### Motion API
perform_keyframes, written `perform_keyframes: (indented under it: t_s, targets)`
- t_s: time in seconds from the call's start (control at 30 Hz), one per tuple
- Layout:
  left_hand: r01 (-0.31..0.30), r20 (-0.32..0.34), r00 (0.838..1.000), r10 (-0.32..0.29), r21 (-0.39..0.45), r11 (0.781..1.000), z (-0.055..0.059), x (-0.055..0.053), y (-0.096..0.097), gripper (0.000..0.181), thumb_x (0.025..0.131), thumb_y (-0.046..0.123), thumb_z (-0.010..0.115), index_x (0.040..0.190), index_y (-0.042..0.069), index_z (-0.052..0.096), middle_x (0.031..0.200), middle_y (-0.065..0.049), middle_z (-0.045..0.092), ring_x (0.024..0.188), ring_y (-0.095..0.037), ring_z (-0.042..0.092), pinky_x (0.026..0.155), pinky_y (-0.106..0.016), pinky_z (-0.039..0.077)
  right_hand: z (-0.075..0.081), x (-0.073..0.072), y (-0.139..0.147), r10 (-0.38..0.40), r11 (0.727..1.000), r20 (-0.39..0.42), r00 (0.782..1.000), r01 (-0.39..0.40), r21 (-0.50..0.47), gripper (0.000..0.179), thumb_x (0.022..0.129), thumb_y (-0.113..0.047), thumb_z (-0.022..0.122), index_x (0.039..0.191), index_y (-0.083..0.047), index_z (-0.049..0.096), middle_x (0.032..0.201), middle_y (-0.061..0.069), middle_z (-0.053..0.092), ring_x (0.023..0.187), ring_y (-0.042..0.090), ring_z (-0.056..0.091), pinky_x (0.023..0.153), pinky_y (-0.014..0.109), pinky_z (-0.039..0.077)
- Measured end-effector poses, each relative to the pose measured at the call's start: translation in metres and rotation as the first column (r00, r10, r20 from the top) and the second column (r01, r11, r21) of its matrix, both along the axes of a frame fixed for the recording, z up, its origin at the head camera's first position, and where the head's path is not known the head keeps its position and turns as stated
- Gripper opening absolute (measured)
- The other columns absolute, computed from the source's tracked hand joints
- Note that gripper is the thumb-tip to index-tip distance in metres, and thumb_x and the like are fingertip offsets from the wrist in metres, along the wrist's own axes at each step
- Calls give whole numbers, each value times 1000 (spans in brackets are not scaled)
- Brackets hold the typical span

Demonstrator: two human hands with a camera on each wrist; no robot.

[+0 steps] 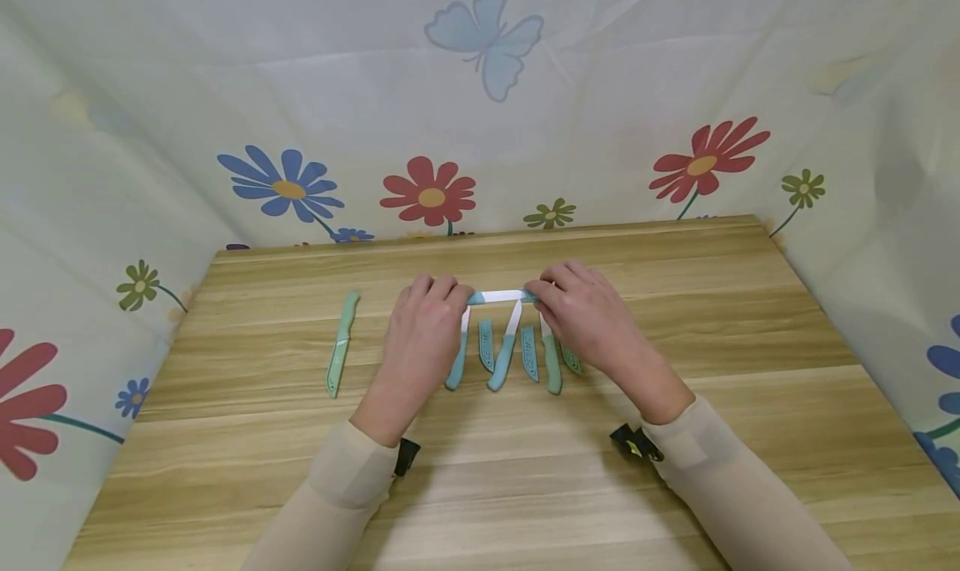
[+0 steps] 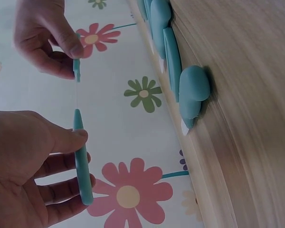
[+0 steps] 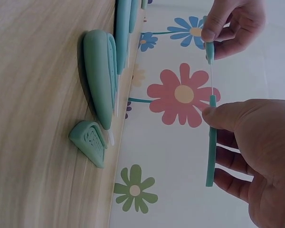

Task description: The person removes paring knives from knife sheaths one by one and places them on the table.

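Between both hands, above the table, a blue-handled paring knife [image 1: 501, 296] with a white blade is held level. My left hand [image 1: 426, 325] pinches its handle [image 2: 81, 161] between thumb and fingers. A blue blade sheath [image 3: 212, 142] is gripped by my right hand [image 1: 588, 317]. The bare blade spans the gap between handle and sheath; whether its tip sits inside the sheath, I cannot tell. Below lie two unsheathed blue knives [image 1: 504, 361], an unsheathed green knife [image 1: 552, 363], two blue sheaths [image 1: 486, 346] and a green sheath [image 1: 572, 360], partly hidden by the right hand.
Off to the left, a green knife [image 1: 342, 346] lies with its blade in a green sheath. The wood-grain table [image 1: 510, 488] meets a flower-printed curtain [image 1: 600, 137] at the back and both sides.
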State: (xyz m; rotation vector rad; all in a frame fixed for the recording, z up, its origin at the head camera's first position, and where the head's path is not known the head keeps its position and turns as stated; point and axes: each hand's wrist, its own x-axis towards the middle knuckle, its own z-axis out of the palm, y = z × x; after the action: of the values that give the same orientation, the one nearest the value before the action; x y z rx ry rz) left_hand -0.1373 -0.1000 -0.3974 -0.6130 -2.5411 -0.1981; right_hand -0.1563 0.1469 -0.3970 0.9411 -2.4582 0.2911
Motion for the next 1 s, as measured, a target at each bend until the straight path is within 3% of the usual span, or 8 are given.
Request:
perform_keyframes:
  t_s: [1.0]
  targets:
    - [-35, 30, 999, 36, -7, 999, 4, 2, -2, 20, 99, 2, 72, 118, 3, 77, 110, -12, 68, 99, -32, 58, 88, -45, 56, 2, 1, 3, -29, 1000, 16, 999, 28, 12, 24, 98, -10, 78, 122, -5, 77, 113, 12, 71, 106, 31, 63, 87, 45, 57]
